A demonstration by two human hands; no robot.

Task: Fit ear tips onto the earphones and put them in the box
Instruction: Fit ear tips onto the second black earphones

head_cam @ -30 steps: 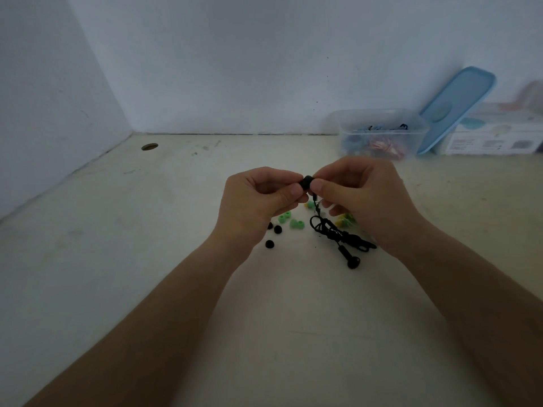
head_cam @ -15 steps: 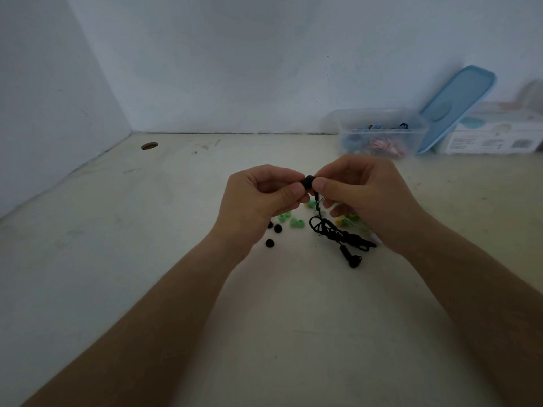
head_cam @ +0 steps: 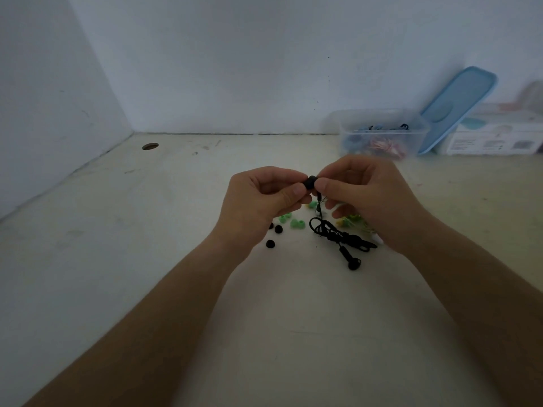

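Above the table my left hand (head_cam: pixel 261 198) and my right hand (head_cam: pixel 364 198) meet and pinch a black ear tip (head_cam: pixel 311 182) on one earbud between thumbs and forefingers. From it the black earphone cable (head_cam: pixel 338 235) hangs down to a tangled bundle on the table, and the second earbud (head_cam: pixel 352 263) lies at its near end. Loose black ear tips (head_cam: pixel 273 235) and green ear tips (head_cam: pixel 293 222) lie under my hands. Yellow-green tips (head_cam: pixel 348 221) show partly behind my right hand. The clear plastic box (head_cam: pixel 382 133) stands at the back right.
A blue lid (head_cam: pixel 458 107) leans on the wall behind the clear box, beside a white carton (head_cam: pixel 499 136). The box holds several coloured earphones. A cable hole (head_cam: pixel 150 146) is in the table at the back left. Walls close off the left and the back.
Both hands stay pinched together on the ear tip and earbud; they have barely shifted. The cable bundle on the table lies the same.
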